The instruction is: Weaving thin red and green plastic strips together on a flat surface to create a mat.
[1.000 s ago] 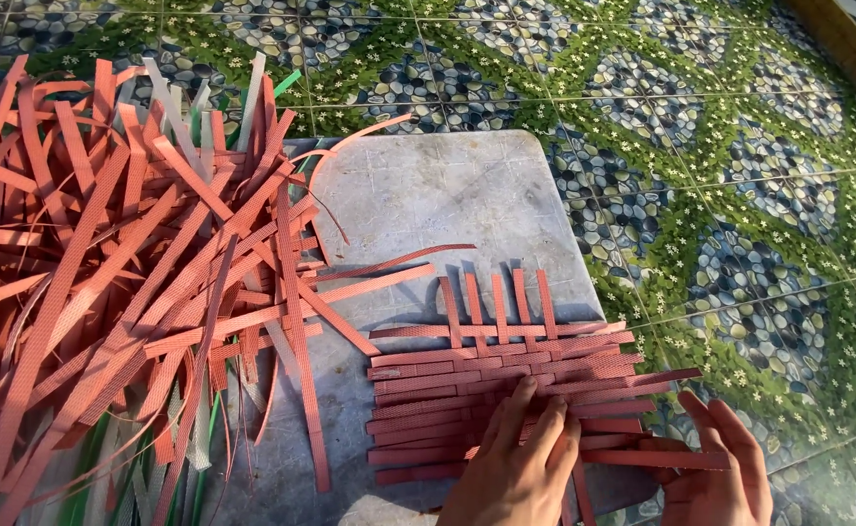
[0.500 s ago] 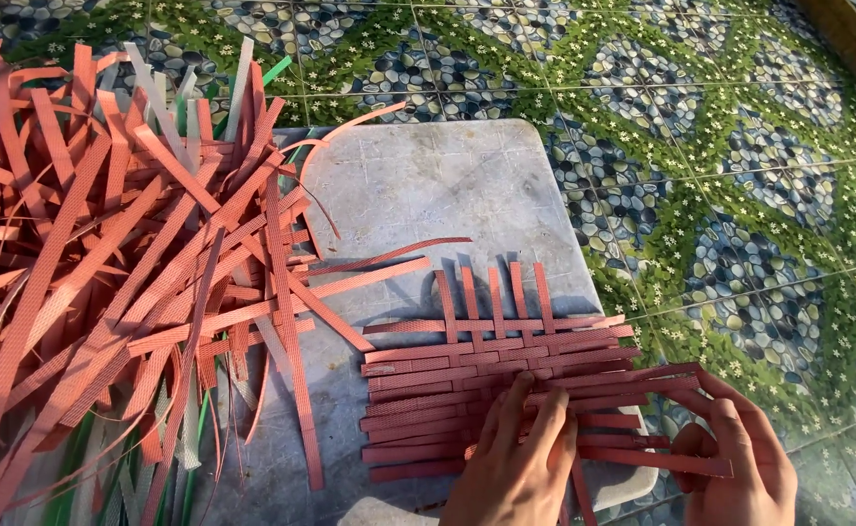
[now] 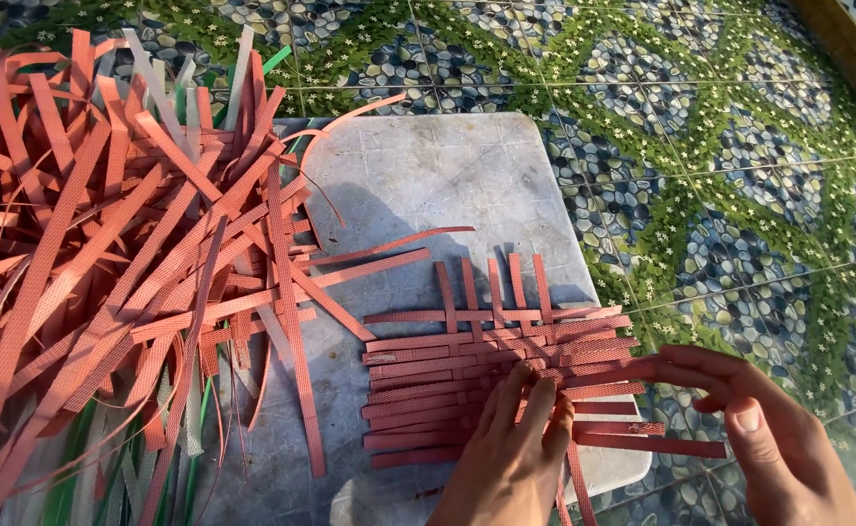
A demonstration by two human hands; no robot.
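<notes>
Your left hand (image 3: 511, 458) lies flat, palm down, on the woven mat (image 3: 501, 375) of red-brown strips, fingers (image 3: 535, 404) spread and pressing its lower middle; it grips nothing, just pins the weave. Your right hand (image 3: 774, 448) sits at the mat's right edge, fingers stretched left, and the fingertips (image 3: 666, 365) pinch the end of one horizontal strip (image 3: 598, 375) about halfway down the weave. That hand is mostly open; only the thumb and first fingers close lightly on the strip end.

The mat rests on the lower right part of a grey square board (image 3: 437, 185), and its right edge overhangs the board's side. Horizontal strips are stacked close, row touching row. Four vertical strips (image 3: 491, 287) stick up past the top row, roughly parallel and slightly apart. Two longer strip ends (image 3: 652, 438) poke out to the right below your right hand. One strip (image 3: 574, 487) hangs off the board's bottom edge beside your left wrist.

Left of the mat, a big loose pile of red strips (image 3: 106, 263) covers the board's left side and spills past it; a few green strips (image 3: 67, 487) and pale grey strips (image 3: 145, 83) are mixed in. A couple of long strips (image 3: 379, 263) from the pile reach toward the mat's top left corner; can't tell if they touch it. Under it all is a tiled floor (image 3: 720, 166) with a pebble and green leaf pattern.
</notes>
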